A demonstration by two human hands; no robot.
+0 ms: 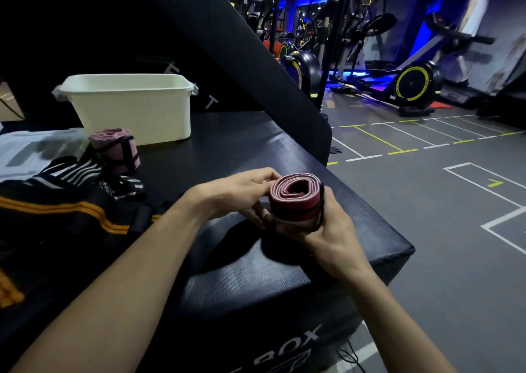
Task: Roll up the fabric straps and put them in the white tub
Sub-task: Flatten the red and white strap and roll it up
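Red strap roll [294, 199]: wound into a tight coil, spiral end facing up, held in the air just above the worktop [256, 145]; well short of the white tub [133, 108], on its near right side.
Right hand [327, 230]: grip closed round the lower and outer side of the roll, cupping it from beneath; this appears to stop the coil from springing loose.
Left hand [242, 193]: fingers curled against the near-tub side of the roll, pinching its wall; probably pressing the layers together.
Black cord [321, 210]: runs down the outer side of the roll under the right hand; it looks like the tie or fastening end, though its exact type cannot be told.
White tub: stands upright at the far end of the worktop, mouth open; its inside is hidden from this angle.
Pink strap roll [116, 150]: already coiled and banded, standing just in front of the tub, not inside it.
Loose straps [94, 173]: black-and-white striped pieces lying unrolled, nearer than the pink roll, to the tub's front left.
Black and orange fabric [57, 216]: heaped further toward the near left.
Step in hand: judged to be securing the finished coil before carrying it to the tub.
Risk: slackening either grip may let the roll unwind.
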